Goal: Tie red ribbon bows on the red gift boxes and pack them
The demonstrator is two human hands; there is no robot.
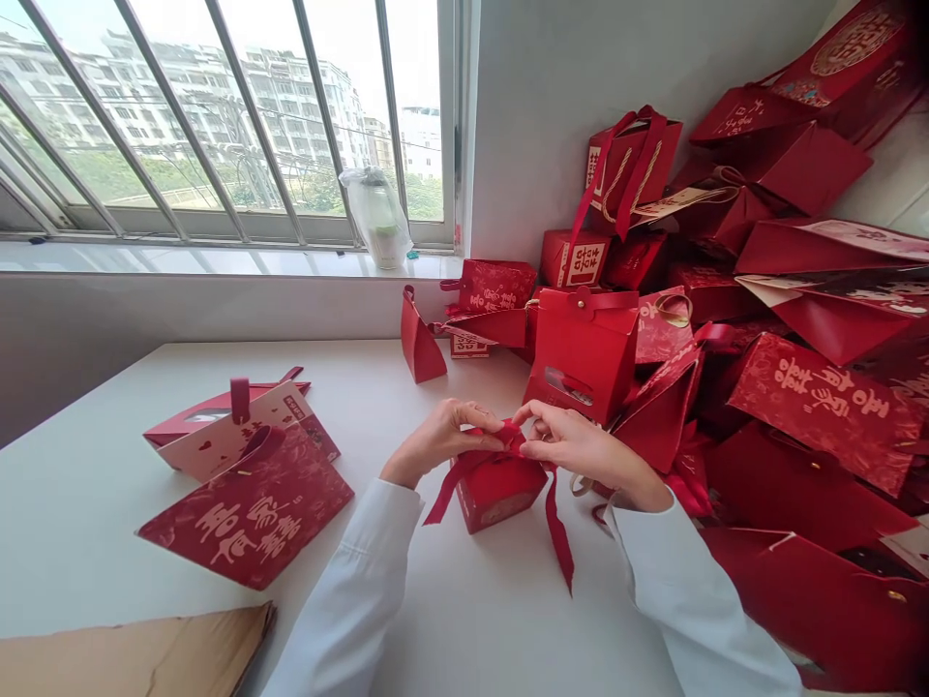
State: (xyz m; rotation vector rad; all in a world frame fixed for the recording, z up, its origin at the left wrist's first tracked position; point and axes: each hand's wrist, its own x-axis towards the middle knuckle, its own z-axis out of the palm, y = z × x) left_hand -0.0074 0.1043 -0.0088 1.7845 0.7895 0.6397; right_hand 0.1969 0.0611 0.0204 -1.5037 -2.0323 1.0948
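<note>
- While the left hand (448,438) and right hand (581,447) pinch the ribbon (558,534) atop the red box (500,496) on the table (471,629), uneven tension could twist that ribbon.
- Excess downward pressure may dent the red box.
- Forward overreach could topple the upright red bag (586,337) behind.

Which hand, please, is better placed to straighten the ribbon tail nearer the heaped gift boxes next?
Probably the right hand: it pinches the ribbon near that tail, while the left hand is opposite, across the small red gift box.

2 hands (448,438) (577,445) hold red ribbon (558,532).
</note>
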